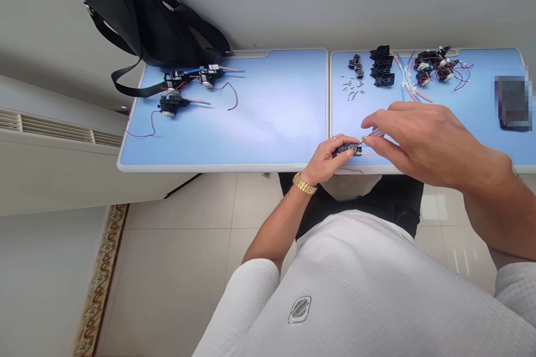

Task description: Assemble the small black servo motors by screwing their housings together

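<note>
Along the pale wall [293, 0], two blue surfaces [272, 128] are standing end to end. Your left grip [329, 157] is pinching a small black part [354, 149], which is lying near the closer edge of the right-hand surface. Your right grip [431, 136] is pinching what looks like a slim screwdriver [378, 132], its tip pointing leftward at the part; contact is too small to tell. Loose screws [354, 89] are lying beyond both grips. You are probably working a screw; the next move seems to be calling for a steady left grip and a well-seated tip.
</note>
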Tool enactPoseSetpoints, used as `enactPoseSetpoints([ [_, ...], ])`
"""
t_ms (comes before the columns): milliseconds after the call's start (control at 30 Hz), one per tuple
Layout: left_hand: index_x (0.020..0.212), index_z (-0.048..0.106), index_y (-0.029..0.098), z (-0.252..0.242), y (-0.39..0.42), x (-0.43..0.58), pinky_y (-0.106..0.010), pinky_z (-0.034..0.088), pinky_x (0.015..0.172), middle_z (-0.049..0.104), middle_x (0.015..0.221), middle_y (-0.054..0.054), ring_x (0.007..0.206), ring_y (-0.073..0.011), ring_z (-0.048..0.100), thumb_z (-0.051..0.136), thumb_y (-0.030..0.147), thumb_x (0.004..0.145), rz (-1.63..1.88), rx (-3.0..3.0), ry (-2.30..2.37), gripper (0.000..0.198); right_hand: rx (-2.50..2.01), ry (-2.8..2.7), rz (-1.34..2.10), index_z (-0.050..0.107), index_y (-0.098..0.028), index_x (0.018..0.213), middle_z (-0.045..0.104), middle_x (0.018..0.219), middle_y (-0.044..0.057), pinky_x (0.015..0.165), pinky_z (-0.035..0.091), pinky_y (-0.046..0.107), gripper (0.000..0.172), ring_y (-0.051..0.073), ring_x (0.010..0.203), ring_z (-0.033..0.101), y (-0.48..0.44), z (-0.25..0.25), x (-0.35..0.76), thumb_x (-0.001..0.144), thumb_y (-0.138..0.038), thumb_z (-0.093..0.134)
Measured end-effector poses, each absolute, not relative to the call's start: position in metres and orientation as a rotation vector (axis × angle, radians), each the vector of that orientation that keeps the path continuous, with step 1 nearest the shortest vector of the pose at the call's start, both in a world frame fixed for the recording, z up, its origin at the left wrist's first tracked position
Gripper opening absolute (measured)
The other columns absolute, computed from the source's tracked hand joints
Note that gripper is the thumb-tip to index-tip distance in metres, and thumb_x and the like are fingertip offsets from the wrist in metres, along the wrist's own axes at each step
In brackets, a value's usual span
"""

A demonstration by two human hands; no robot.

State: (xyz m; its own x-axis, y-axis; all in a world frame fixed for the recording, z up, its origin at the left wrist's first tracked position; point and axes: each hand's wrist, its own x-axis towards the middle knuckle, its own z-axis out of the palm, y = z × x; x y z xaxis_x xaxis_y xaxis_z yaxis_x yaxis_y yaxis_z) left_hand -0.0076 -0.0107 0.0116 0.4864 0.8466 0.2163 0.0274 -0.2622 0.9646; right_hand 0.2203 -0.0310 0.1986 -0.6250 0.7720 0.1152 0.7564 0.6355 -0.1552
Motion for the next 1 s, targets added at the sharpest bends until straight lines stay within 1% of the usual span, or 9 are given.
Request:
enactPoseSetpoints([
  [67,0.126,0.083,0.024,0.011,-0.011,-0.008,-0.038,0.056,0.083,0.076,0.107,-0.008,0.092,-0.0222,0.067,0.065,0.07,0.11,0.945,1.651,0.772,0.052,-1.194,-2.678,0.218,0.075,-0.023,0.108,0.071,0.084,0.008,0.076,0.04,0.037,0.037,0.026,0.084,0.064,-0.031,0.2,0.219,0.118,-0.033,0.041],
  [133,0.126,0.083,0.024,0.011,-0.01,-0.007,-0.038,0.055,0.084,0.076,0.107,-0.008,0.092,-0.0225,0.067,0.064,0.071,0.109,0.942,1.653,0.775,0.053,-1.174,-2.678,0.263,0.074,-0.023,0.104,0.07,0.082,0.007,0.075,0.041,0.037,0.038,0.025,0.081,0.062,-0.031,0.2,0.219,0.118,-0.031,0.04],
  [233,0.126,0.083,0.023,0.011,-0.01,-0.007,-0.038,0.055,0.084,0.077,0.107,-0.009,0.092,-0.0224,0.067,0.064,0.069,0.11,0.935,1.664,0.76,0.052,-1.253,-2.683,0.188,0.072,-0.024,0.096,0.065,0.075,0.005,0.071,0.036,0.038,0.042,0.024,0.073,0.057,-0.03,0.198,0.219,0.119,-0.039,0.041],
  [367,0.126,0.083,0.022,0.011,-0.011,-0.007,-0.038,0.055,0.088,0.077,0.109,-0.009,0.095,-0.0228,0.067,0.065,0.065,0.111,0.951,1.664,0.732,0.049,-1.438,-2.683,-0.006,0.069,-0.026,0.083,0.056,0.064,0.004,0.066,0.026,0.039,0.055,0.023,0.065,0.049,-0.031,0.195,0.221,0.12,-0.053,0.04],
  [433,0.126,0.083,0.022,0.01,-0.012,-0.006,-0.037,0.054,0.086,0.076,0.107,-0.008,0.094,-0.0222,0.066,0.066,0.064,0.11,0.957,1.654,0.742,0.047,-1.449,-2.671,-0.036,0.071,-0.025,0.086,0.058,0.065,0.005,0.067,0.027,0.039,0.054,0.024,0.067,0.051,-0.032,0.193,0.221,0.12,-0.053,0.041],
  [567,0.126,0.083,0.022,0.01,-0.012,-0.007,-0.035,0.051,0.083,0.074,0.104,-0.007,0.091,-0.0207,0.064,0.067,0.062,0.11,0.963,1.638,0.75,0.045,-1.251,-2.671,0.082,0.074,-0.021,0.106,0.069,0.083,0.007,0.078,0.041,0.04,0.039,0.026,0.08,0.06,-0.031,0.192,0.221,0.12,-0.037,0.041],
  [667,0.125,0.083,0.022,0.011,-0.012,-0.007,-0.035,0.052,0.083,0.075,0.105,-0.008,0.091,-0.0208,0.065,0.067,0.061,0.111,0.964,1.638,0.744,0.045,-1.133,-2.702,0.156,0.072,-0.022,0.103,0.066,0.082,0.006,0.081,0.044,0.038,0.038,0.024,0.079,0.059,-0.03,0.193,0.221,0.12,-0.031,0.039],
  [900,0.122,0.083,0.02,0.012,-0.011,-0.006,-0.034,0.052,0.081,0.076,0.104,-0.008,0.09,-0.0202,0.065,0.066,0.062,0.111,0.974,1.65,0.718,0.047,-1.32,-2.675,-0.111,0.066,-0.024,0.083,0.05,0.062,0.001,0.071,0.032,0.039,0.05,0.02,0.063,0.041,-0.03,0.188,0.224,0.121,-0.051,0.045],
  [1000,0.122,0.083,0.02,0.011,-0.011,-0.006,-0.035,0.052,0.082,0.076,0.103,-0.008,0.088,-0.0201,0.064,0.066,0.064,0.111,0.972,1.655,0.728,0.048,-1.289,-2.669,-0.083,0.071,-0.023,0.093,0.057,0.068,0.002,0.075,0.036,0.039,0.046,0.021,0.067,0.046,-0.031,0.189,0.224,0.121,-0.047,0.043],
])
